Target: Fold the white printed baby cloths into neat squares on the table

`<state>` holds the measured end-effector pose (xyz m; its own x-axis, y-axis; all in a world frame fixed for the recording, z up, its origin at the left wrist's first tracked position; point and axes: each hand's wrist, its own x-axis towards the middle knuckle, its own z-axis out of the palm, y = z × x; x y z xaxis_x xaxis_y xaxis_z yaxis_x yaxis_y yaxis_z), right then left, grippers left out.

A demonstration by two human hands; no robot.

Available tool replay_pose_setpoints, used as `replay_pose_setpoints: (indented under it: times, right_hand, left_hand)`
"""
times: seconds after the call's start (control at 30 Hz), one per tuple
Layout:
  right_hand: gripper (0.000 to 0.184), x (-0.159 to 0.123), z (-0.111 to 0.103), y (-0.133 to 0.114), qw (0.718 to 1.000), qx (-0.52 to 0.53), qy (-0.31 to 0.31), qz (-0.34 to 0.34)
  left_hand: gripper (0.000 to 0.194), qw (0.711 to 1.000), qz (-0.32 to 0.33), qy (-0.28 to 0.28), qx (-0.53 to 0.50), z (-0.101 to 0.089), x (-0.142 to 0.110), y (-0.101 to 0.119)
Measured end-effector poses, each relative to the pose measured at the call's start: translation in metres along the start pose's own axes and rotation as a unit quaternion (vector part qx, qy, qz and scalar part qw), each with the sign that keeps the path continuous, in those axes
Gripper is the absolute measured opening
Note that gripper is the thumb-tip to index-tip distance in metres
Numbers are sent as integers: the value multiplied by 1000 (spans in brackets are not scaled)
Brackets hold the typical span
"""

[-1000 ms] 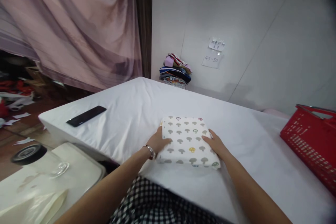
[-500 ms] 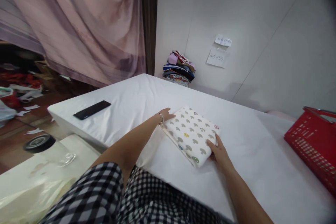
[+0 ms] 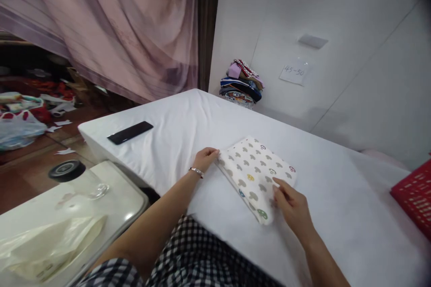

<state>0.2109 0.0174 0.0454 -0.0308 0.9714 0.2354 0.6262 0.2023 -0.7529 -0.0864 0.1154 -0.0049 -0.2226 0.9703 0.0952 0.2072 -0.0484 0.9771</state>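
A folded white cloth (image 3: 247, 166) printed with grey mushroom shapes and a few coloured ones lies on the white-covered table. My left hand (image 3: 204, 160), with a bracelet at the wrist, is closed on the cloth's left corner, thumb and fingers together there. My right hand (image 3: 294, 206) rests at the near right side of the cloth. Its bent fingers are a little apart, and their tips touch or hover just over the printed top; which of the two is unclear. Several layers show along the cloth's near left edge.
A black phone-like slab (image 3: 130, 132) lies at the table's left. Folded clothes (image 3: 240, 83) are stacked by the wall, near a paper sign (image 3: 292, 71). A red basket (image 3: 414, 195) stands at right. At lower left, a plastic bag (image 3: 54, 246) lies on a white surface (image 3: 114, 188).
My right hand has shifted from gripping the cloth's right edge to having its fingertips over the top. My left hand has drawn in at the left corner. The view has turned slightly left.
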Motion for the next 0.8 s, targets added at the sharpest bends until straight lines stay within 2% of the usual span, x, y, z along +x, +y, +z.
replay_pose_setpoints:
  times: [0.13, 0.2, 0.3, 0.4, 0.53, 0.67, 0.8]
  right_hand:
    - [44, 15, 25, -26, 987, -72, -100, -104]
    - [50, 23, 42, -31, 964, -146, -158, -157]
    - [65, 27, 65, -29, 922, -247, -227, -195]
    - [70, 25, 75, -24, 903, -291, -241, -205]
    - [68, 22, 73, -21, 900, -295, -242, -213]
    - [68, 24, 70, -21, 899, -296, -247, -209]
    - [69, 26, 72, -22, 895, -303, -257, -204]
  left_hand:
    - [30, 994, 76, -40, 66, 1, -1, 1]
    - [27, 989, 100, -63, 89, 2, 0, -1]
    - [18, 988, 100, -56, 108, 2, 3, -8]
    - [12, 989, 95, -42, 108, 2, 5, -14]
    - [8, 988, 75, -47, 124, 0, 3, -9]
    - [24, 977, 50, -88, 188, 5, 15, 14]
    - [38, 948, 81, -138, 274, 24, 41, 35]
